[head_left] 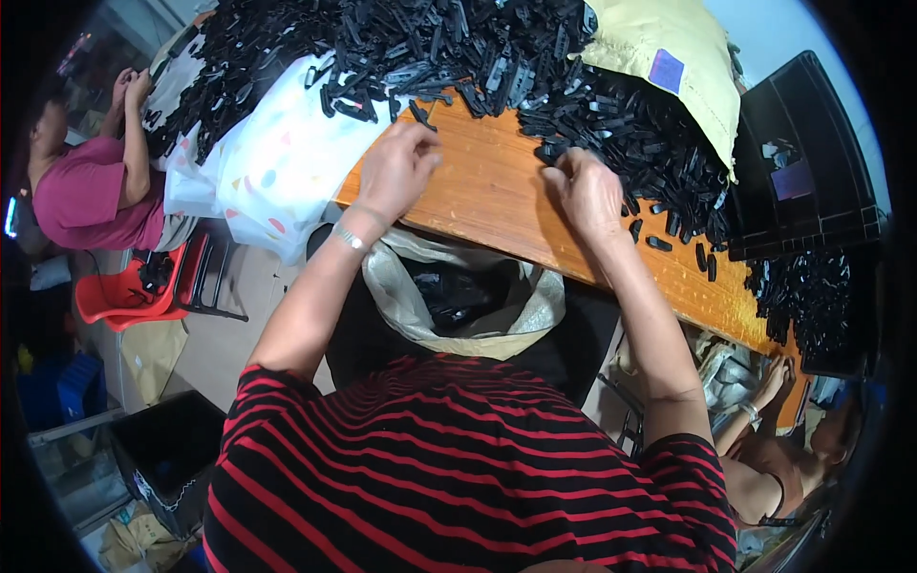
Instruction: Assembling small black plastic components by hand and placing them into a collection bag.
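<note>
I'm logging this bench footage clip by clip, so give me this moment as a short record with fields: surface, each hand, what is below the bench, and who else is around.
surface: orange-brown wooden bench top
parts: heap of small black plastic pieces spread across its far side
left hand: fingers bunched at the heap's near edge; any piece held is hidden
right hand: curled at the heap's near edge; contents hidden
wrist: silver bracelet on the left
below: open beige sack with dark contents
others: person in pink top at left; another person lower right
</note>
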